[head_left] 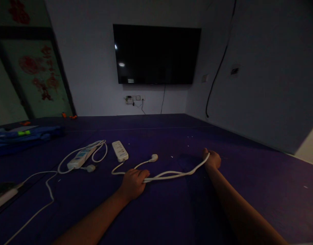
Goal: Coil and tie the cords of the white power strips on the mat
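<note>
Crosswise between the two hands runs a doubled white cord [174,175], its long axis going mostly left to right, with the right end a little farther out from the person. Both strands lie close together and cross over each other along this stretch, bowing slightly toward the person instead of standing taut.

The left hand [134,183] is closed over the strands, knuckles up and thumb toward the right. The right hand [213,160] is also curled shut, gripping the cord's other end near the thumb; its inner fingers are hidden, so I cannot tell just how they wrap it.

Beyond the left hand and slightly to its left is the white power strip [120,151], flat on the purple surface [161,217], its long axis pointing away from the person and its cord end facing back toward them. The left hand is clearly the nearer one to it. The plug [154,158] lies loose just beyond the left hand and to its right, nearer to that hand than to the right one.

Farther left sits a second power strip [81,158], its cord looped over it and another plug [91,168] close beside it
</note>
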A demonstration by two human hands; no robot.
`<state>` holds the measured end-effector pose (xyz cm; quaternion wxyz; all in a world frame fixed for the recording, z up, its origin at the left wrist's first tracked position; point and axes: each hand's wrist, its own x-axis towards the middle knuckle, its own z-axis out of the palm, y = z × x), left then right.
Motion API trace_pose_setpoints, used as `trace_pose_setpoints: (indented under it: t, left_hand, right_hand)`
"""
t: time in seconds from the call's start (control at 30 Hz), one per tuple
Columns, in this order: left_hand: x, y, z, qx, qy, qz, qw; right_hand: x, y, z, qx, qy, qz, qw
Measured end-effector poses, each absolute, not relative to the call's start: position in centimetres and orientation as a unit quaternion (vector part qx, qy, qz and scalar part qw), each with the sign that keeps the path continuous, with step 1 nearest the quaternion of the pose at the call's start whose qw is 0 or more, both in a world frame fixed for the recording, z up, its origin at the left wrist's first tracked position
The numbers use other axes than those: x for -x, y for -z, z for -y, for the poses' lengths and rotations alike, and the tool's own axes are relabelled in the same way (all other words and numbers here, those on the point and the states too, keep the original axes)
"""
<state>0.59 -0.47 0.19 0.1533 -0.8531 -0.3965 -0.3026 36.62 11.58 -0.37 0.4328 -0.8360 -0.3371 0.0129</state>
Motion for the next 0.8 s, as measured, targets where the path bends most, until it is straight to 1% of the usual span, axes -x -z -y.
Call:
trace_pose_setpoints:
  t: [0.37,0.8]
  left_hand:
    - [-0.61,-0.32,0.51,0.851,0.304,0.394,0.166]
    - [-0.64,-0.46,0.60,0.854,0.303,0.396,0.152]
  right_hand:
    - [-36.66,0.42,-11.35,0.824,-0.004,0.359,0.439]
    - [-36.39,-0.03,-11.03,0.823,-0.015,0.354,0.443]
